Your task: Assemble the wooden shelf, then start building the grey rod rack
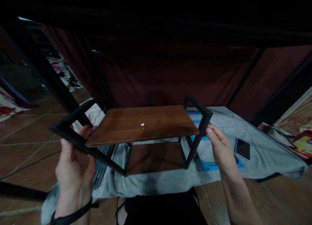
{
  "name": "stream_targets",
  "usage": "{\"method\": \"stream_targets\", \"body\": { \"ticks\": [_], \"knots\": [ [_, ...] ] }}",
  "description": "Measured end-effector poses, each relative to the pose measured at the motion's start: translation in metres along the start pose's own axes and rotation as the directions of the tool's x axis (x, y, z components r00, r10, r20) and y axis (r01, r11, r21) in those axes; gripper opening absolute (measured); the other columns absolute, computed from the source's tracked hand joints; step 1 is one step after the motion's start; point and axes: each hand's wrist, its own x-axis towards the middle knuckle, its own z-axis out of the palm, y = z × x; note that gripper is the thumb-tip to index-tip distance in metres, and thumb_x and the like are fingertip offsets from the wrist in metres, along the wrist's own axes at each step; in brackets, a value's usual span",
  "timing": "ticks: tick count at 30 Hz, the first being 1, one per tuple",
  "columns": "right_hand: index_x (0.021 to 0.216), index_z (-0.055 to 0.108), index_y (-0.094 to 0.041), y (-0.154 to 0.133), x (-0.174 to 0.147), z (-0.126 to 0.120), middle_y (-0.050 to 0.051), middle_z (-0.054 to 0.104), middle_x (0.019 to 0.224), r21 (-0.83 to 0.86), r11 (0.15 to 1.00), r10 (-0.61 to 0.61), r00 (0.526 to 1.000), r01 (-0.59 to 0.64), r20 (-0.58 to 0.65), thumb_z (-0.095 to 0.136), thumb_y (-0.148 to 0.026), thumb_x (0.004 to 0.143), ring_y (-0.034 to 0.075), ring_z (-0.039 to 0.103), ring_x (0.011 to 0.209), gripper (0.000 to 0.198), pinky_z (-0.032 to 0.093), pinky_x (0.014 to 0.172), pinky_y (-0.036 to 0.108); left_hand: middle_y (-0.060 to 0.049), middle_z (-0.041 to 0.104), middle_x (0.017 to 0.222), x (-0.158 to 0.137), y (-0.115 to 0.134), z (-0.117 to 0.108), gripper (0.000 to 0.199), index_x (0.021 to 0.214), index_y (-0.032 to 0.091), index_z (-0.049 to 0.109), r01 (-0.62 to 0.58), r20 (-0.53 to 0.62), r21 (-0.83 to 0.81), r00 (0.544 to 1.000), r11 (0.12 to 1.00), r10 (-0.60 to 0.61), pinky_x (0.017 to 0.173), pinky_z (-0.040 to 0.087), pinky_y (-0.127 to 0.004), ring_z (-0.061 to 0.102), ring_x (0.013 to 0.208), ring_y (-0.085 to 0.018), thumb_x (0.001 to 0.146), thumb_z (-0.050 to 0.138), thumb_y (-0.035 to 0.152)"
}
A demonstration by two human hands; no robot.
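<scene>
A small two-tier shelf with a black metal frame (pixel 202 131) stands before me. Its upper board (pixel 156 121) is brown wood grain and has a small white spot near the middle. Beneath it is a matching lower board (pixel 156 158). My left hand (pixel 76 166) is closed around the left side frame, fingers reaching under the board's edge. On the other side, my right hand (pixel 221 148) pinches the right upright, thumb in front; its fingertips are partly hidden behind the frame.
A grey cloth (pixel 151 184) lies under the shelf. Blue plastic pieces (pixel 209 166) and a phone (pixel 242 149) rest to the right. Dark grey ribbed material (pixel 101 168) lies at the left. Black posts and a dark overhead structure frame the space; a cable (pixel 31 163) crosses the tiled floor.
</scene>
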Motion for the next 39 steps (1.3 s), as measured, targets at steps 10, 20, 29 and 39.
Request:
{"method": "stream_targets", "body": {
  "ticks": [10,20,29,39],
  "knots": [
    [0.103,0.076,-0.028,0.003,0.003,-0.008,0.005,0.075,0.097,-0.016,0.999,-0.034,0.999,0.034,-0.01,0.064,-0.058,0.09,0.024,0.067,0.095,0.035,0.053,0.086,0.04,-0.006,0.073,0.124,-0.012,-0.007,0.004,0.033,0.099,0.025,0.077,-0.053,0.151,0.001,0.987,0.999,0.052,0.126,0.034,-0.049,0.054,0.137,-0.027,0.097,0.056,0.051],
    [0.092,0.072,-0.026,0.004,0.005,-0.018,-0.001,0.069,0.086,0.107,0.994,0.006,0.999,-0.001,-0.053,0.073,-0.046,0.088,0.017,0.062,0.086,0.02,0.046,0.085,0.032,0.002,0.077,0.092,-0.016,-0.013,-0.002,0.011,0.085,0.024,0.076,0.02,0.031,-0.09,0.999,0.996,-0.018,0.107,0.05,-0.029,0.068,0.096,-0.015,0.08,0.082,0.03],
    [0.083,0.066,-0.025,0.001,0.008,-0.023,-0.003,0.062,0.077,0.039,0.999,-0.026,0.999,0.028,-0.035,0.074,-0.046,0.087,0.015,0.057,0.077,0.023,0.045,0.08,0.031,0.003,0.074,0.08,-0.014,-0.01,-0.002,0.017,0.075,0.019,0.072,0.108,-0.003,-0.147,0.994,0.983,-0.109,0.085,0.054,-0.02,0.065,0.077,-0.01,0.073,0.087,0.026],
    [0.083,0.063,-0.027,-0.005,0.007,-0.022,-0.001,0.062,0.077,-0.046,0.998,-0.051,0.999,0.051,-0.009,0.069,-0.05,0.089,0.018,0.058,0.077,0.025,0.048,0.079,0.035,0.005,0.07,0.074,-0.009,-0.007,-0.006,0.018,0.069,0.018,0.068,0.165,0.009,-0.126,0.986,0.978,-0.165,0.076,0.055,-0.019,0.062,0.071,-0.009,0.07,0.087,0.019]
  ]
}}
